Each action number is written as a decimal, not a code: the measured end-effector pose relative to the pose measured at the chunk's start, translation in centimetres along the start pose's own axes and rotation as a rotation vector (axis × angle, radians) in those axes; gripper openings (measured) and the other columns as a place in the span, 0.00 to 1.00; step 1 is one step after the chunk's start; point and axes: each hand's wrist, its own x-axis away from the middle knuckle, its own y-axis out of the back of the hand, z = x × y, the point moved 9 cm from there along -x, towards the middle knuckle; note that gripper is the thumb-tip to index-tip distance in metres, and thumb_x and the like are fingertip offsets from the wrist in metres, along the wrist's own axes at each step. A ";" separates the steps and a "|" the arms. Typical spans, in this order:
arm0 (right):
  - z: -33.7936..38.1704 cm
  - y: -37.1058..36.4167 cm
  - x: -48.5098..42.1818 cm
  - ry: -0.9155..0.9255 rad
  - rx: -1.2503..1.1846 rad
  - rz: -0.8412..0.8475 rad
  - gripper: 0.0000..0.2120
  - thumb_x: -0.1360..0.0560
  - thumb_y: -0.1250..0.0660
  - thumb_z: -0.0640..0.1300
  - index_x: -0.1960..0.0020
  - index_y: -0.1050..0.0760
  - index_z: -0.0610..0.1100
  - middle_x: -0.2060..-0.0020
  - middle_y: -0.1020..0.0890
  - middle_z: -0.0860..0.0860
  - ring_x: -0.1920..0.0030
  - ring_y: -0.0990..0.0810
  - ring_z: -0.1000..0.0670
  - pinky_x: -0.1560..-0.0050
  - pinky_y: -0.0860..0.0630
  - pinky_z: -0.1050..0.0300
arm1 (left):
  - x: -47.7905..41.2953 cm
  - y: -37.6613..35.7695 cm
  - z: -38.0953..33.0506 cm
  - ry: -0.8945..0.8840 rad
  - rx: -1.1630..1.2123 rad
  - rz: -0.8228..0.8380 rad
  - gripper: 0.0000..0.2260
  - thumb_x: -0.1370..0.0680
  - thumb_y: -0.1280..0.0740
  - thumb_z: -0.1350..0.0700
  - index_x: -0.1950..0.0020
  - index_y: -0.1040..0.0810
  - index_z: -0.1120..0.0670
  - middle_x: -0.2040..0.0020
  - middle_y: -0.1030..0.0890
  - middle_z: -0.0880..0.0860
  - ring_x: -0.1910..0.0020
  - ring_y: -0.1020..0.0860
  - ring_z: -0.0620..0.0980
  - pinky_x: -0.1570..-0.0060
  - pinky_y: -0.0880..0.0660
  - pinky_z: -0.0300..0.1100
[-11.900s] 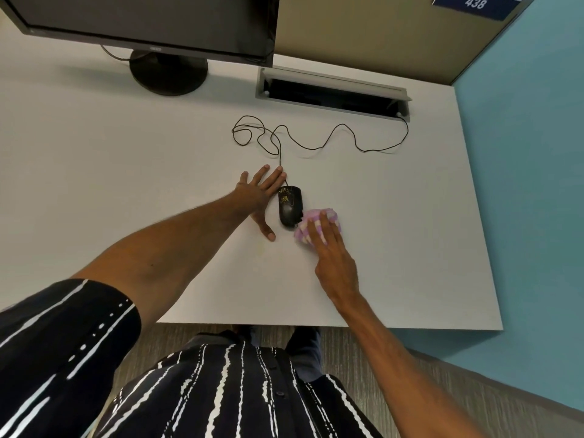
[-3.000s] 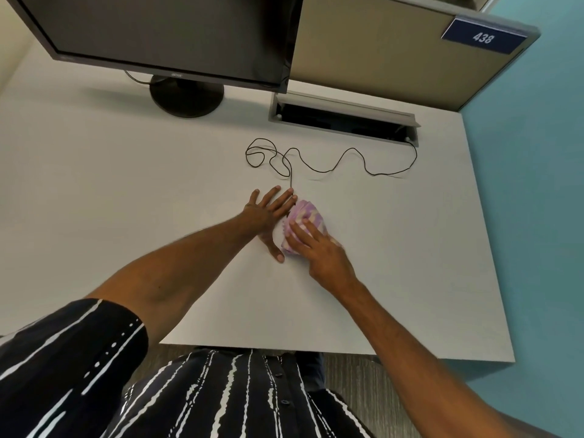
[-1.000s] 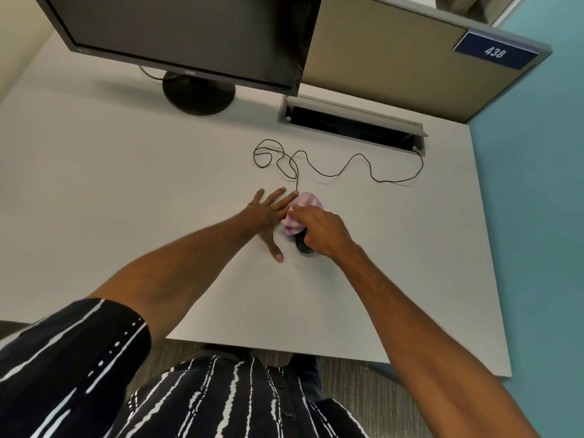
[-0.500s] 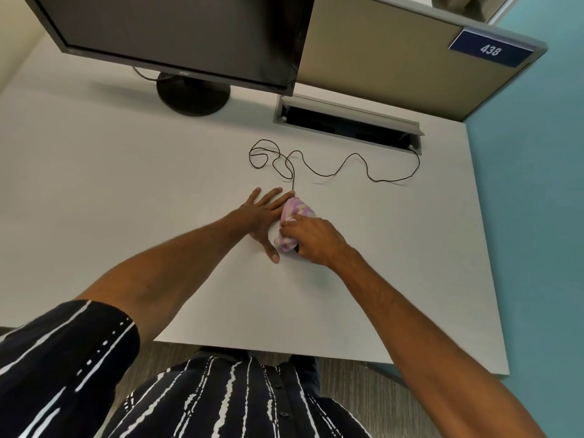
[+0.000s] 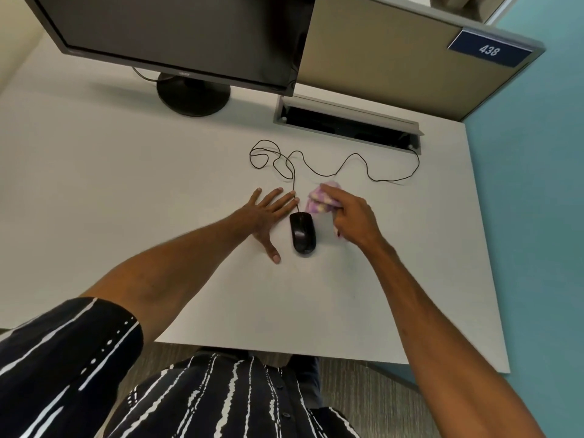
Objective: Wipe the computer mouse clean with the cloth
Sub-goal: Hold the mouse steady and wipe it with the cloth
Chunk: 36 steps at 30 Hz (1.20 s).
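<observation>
One mouse [image 5: 302,233] is lying mid-frame on one desk [image 5: 126,184], with one cord [image 5: 331,165] trailing above it. One cloth [image 5: 319,202] is showing right of the mouse. Two hands are showing: left hand [image 5: 268,213] and right hand [image 5: 354,216]. One monitor [image 5: 177,30] is standing upper left, and one number sign [image 5: 489,50] is hanging upper right.

The left hand [image 5: 268,213] lies flat just left of the mouse [image 5: 303,233]; the right hand [image 5: 352,218], bunching the cloth [image 5: 319,200], sits just right, leaving narrow gaps either side. Beyond the fingertips the mouse cable [image 5: 331,165] loops across the desk [image 5: 126,184]. Nearer the person and out to either side of both hands, the surface lies bare.
</observation>
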 end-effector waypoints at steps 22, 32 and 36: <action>-2.0 -2.7 2.4 -0.018 -0.128 0.049 0.30 0.22 0.40 0.33 0.26 0.27 0.56 0.34 0.18 0.49 0.38 0.17 0.43 0.39 0.18 0.48 | 0.0 0.1 0.0 0.032 -0.004 -0.008 0.77 0.39 0.22 0.21 0.11 0.71 0.48 0.11 0.71 0.48 0.11 0.69 0.56 0.15 0.60 0.71; 0.3 -7.7 0.3 -0.024 0.131 0.176 0.34 0.23 0.35 0.37 0.19 0.36 0.53 0.26 0.25 0.43 0.31 0.23 0.37 0.32 0.26 0.46 | -0.3 0.0 -0.1 0.051 -0.027 -0.003 0.76 0.39 0.22 0.21 0.10 0.69 0.46 0.11 0.71 0.47 0.11 0.68 0.56 0.14 0.58 0.69; -0.6 -8.0 3.1 0.047 0.138 0.119 0.33 0.20 0.32 0.39 0.18 0.38 0.49 0.24 0.28 0.44 0.30 0.24 0.38 0.30 0.25 0.45 | -0.5 0.3 0.2 0.082 -0.063 0.015 0.77 0.39 0.22 0.20 0.11 0.71 0.48 0.12 0.71 0.48 0.11 0.69 0.57 0.15 0.57 0.70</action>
